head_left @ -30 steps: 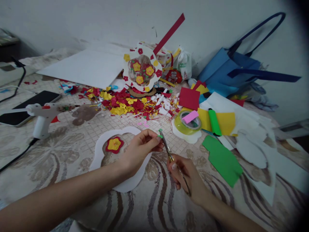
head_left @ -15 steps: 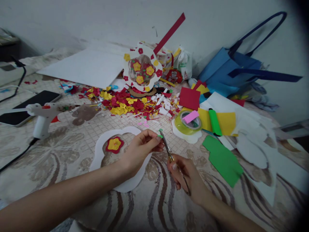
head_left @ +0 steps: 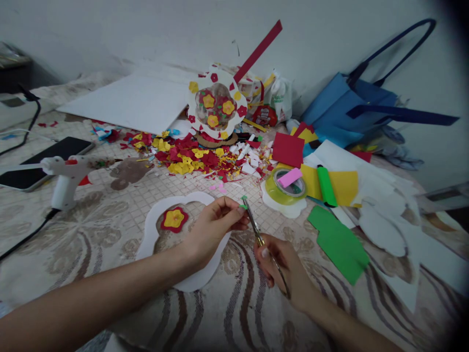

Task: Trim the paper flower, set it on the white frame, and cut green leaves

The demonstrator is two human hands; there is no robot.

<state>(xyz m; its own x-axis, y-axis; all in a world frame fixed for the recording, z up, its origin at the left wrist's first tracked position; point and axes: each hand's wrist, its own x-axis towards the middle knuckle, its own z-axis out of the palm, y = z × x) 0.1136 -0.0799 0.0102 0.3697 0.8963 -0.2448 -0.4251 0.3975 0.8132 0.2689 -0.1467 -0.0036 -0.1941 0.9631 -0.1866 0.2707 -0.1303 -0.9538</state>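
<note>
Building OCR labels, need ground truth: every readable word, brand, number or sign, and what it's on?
Nothing is legible.
White plastic bag: green lettering, too small and blurred to read.
Red packet: pale print, too blurred to read.
Scissors in the right hand: no lettering visible.

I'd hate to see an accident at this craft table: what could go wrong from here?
Cut finger: the scissors in the right hand have their blades close to the fingertips of the left hand, so a slip might nick them.
Lost piece: the green piece in the left fingers is tiny and could easily drop.
Shifted frame: the left arm crosses above the white frame; a bump might move it.
</note>
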